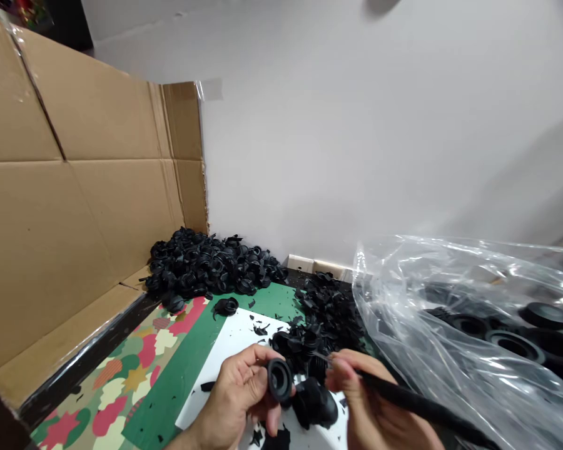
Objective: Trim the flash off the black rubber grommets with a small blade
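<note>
My left hand (237, 394) is closed around a black ribbed rubber part (280, 379), its round opening facing me. My right hand (356, 390) grips a thin tool with a black handle (417, 405), whose metal tip sits close to the part's right side. Another black rubber part (315, 405) lies just below, between my two hands, on a white sheet (237, 340). Scraps of black trimmings (328, 312) are strewn beyond my hands.
A heap of black rubber parts (206, 265) lies at the back by the white wall. A large flattened cardboard box (75, 206) stands on the left. A clear plastic bag (469, 331) with more black parts fills the right. A green patterned mat (141, 369) covers the surface.
</note>
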{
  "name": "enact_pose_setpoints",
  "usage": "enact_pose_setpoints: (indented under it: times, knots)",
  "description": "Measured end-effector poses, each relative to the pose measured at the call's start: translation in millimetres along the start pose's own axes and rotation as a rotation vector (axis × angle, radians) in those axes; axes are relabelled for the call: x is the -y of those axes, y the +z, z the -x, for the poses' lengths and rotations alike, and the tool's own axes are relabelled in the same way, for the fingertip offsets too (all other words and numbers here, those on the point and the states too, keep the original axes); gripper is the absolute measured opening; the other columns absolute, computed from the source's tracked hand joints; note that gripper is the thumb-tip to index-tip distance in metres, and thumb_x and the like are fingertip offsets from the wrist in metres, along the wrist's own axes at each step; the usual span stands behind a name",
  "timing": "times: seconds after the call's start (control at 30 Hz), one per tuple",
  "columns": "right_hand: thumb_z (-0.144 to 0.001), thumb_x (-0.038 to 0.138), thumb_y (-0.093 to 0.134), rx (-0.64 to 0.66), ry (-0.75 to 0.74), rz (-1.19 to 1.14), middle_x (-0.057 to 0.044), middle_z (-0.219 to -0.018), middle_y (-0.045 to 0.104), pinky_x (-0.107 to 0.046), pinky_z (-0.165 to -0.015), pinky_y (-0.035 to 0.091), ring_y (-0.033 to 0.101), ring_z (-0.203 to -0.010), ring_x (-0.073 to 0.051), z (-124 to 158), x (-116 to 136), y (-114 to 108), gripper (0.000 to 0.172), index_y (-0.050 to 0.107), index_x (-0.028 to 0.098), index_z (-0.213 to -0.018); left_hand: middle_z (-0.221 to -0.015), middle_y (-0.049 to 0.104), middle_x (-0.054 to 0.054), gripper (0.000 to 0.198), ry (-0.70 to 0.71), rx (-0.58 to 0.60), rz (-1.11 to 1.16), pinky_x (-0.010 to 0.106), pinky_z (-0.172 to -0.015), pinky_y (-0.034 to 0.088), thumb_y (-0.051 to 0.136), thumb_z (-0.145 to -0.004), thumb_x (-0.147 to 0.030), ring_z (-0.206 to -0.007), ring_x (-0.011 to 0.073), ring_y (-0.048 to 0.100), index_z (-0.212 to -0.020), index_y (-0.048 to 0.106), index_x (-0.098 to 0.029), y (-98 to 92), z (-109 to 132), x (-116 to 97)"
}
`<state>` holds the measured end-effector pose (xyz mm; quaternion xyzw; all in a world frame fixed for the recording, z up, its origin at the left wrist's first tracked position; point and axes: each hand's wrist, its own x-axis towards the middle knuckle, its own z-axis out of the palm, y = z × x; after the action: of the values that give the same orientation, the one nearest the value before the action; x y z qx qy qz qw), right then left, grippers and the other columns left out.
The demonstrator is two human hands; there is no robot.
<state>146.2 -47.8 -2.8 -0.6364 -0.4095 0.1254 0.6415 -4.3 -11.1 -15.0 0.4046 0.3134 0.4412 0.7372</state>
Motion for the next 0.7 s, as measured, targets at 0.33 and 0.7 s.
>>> enact_pose_setpoints:
  times: [0.33,0.7]
  knots:
    - [-0.069,0.065,0.067,0.054,0.315,-0.336,0.001,-0.064,0.067,-0.022,-0.055,0.047,0.062,-0.053,-0.013,0.3,-3.8,7.9,0.049,0.068,0.018,-0.081,-0.079,0.075,0.010,0.028,-0.022,-0.034,0.125,0.017,-0.037,0.021,0.073,-0.078,-0.037,-0.040,0.0102,0.060,-0.092,0.067,-0.014,-1.1,-1.6,-5.5]
    - [-0.080,0.058,0.062,0.243,0.245,-0.540,-0.002,-0.078,0.069,-0.028,-0.059,0.057,0.068,-0.058,-0.017,3.2,-3.0,12.2,0.039,0.063,0.020,-0.077,-0.081,0.075,0.011,0.030,-0.016,-0.059,0.152,0.016,-0.037,0.024,0.078,-0.072,-0.036,-0.040,0.0093,0.059,-0.091,0.069,-0.015,1.1,-2.2,-8.3]
